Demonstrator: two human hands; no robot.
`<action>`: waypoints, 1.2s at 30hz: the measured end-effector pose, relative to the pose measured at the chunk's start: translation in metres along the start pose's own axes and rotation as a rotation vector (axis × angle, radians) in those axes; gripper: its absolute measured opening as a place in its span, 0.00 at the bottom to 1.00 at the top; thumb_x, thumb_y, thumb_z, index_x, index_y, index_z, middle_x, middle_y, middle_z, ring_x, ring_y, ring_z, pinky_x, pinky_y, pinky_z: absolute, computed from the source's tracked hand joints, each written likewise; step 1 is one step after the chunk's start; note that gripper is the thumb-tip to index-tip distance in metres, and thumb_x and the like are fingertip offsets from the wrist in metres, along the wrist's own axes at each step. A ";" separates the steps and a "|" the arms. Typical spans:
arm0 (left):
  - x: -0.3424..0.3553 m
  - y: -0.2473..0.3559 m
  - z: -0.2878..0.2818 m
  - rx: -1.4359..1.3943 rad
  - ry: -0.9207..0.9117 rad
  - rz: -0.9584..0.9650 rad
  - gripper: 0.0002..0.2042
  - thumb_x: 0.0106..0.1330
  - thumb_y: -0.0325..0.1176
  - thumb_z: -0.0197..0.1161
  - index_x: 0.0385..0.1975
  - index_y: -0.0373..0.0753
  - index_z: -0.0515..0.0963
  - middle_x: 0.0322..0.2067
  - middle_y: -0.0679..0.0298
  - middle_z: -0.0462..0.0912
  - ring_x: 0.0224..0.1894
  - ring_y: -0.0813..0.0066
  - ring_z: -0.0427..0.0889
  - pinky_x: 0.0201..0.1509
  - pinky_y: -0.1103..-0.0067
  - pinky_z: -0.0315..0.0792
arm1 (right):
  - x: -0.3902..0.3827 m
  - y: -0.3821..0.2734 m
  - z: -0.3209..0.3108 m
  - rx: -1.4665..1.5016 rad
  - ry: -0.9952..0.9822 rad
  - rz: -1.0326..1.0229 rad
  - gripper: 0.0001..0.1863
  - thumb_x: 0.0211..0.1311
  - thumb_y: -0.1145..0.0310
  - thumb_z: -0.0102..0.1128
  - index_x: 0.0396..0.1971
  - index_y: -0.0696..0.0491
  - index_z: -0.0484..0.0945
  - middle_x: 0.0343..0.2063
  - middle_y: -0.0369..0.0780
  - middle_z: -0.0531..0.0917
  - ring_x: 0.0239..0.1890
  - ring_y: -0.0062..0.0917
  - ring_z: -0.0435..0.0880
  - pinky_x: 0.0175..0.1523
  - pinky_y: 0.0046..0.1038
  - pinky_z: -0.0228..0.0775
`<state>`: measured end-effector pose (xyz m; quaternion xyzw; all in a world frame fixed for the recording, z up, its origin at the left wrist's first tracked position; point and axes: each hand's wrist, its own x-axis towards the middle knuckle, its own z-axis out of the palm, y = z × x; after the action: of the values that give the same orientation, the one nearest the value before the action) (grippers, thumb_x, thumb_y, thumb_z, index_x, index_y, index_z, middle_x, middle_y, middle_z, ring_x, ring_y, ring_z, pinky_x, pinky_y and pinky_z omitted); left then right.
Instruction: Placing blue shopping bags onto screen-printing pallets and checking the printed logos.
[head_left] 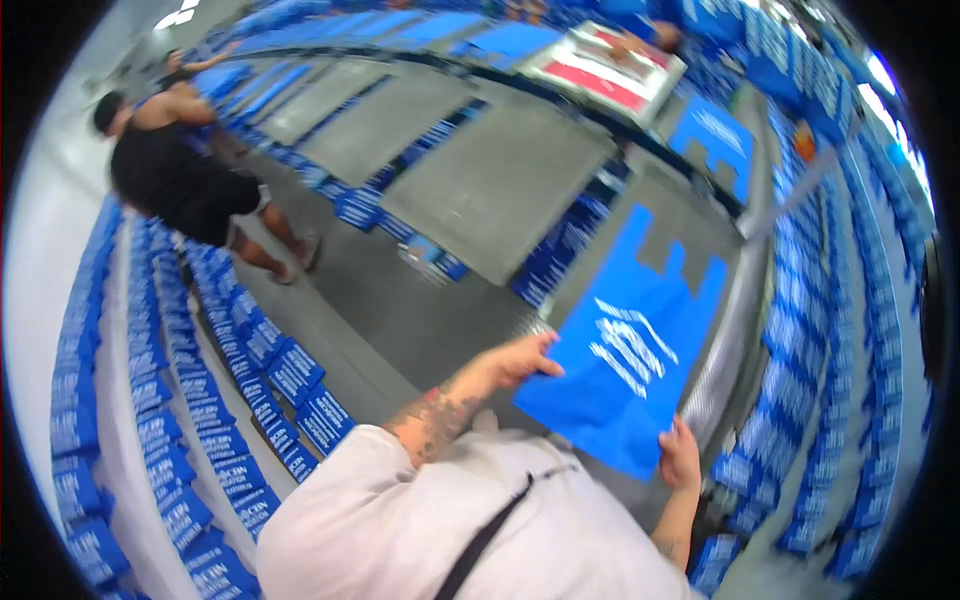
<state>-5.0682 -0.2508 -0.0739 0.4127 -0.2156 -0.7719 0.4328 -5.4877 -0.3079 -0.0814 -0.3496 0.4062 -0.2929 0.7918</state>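
A flat blue vest-style bag (590, 385) with white print stretches before me, its notched handle end lying toward the far side of a grey board (690, 205). My left hand (525, 360) is closed on the bag's near left edge, thumb against the fabric. At the near right corner, my right hand (680, 456) pinches the bag between thumb and fingers. The bag's near edge hangs in front of my light shirt.
More grey boards (500, 185) run off to the left. A white-and-red printing frame (605, 75) stands beyond, with another person's arm over it. Rows of blue bags (795, 330) line both sides. A person in black (180, 165) stands at the far left.
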 end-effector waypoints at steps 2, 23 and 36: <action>-0.014 -0.005 -0.003 0.008 -0.149 0.051 0.38 0.54 0.21 0.74 0.67 0.39 0.66 0.59 0.59 0.78 0.62 0.67 0.77 0.68 0.65 0.73 | -0.014 -0.007 -0.007 0.029 -0.142 0.013 0.46 0.54 0.80 0.70 0.73 0.58 0.57 0.62 0.43 0.77 0.62 0.31 0.79 0.67 0.34 0.71; 0.084 0.027 -0.022 0.215 0.426 0.049 0.13 0.76 0.40 0.61 0.50 0.37 0.80 0.40 0.65 0.86 0.38 0.77 0.84 0.42 0.76 0.79 | 0.088 -0.033 -0.021 -0.002 0.290 0.096 0.17 0.71 0.64 0.63 0.53 0.59 0.78 0.42 0.39 0.86 0.40 0.23 0.85 0.46 0.27 0.78; 0.064 0.040 -0.018 0.345 0.428 0.341 0.08 0.72 0.30 0.65 0.47 0.36 0.83 0.38 0.69 0.84 0.39 0.82 0.82 0.46 0.81 0.77 | 0.087 -0.049 -0.039 -0.051 0.214 -0.100 0.14 0.72 0.65 0.64 0.53 0.49 0.80 0.41 0.32 0.87 0.39 0.17 0.84 0.46 0.26 0.77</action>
<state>-5.0519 -0.3260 -0.0853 0.5911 -0.3134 -0.5358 0.5151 -5.4860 -0.4136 -0.0971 -0.3560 0.4779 -0.3572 0.7192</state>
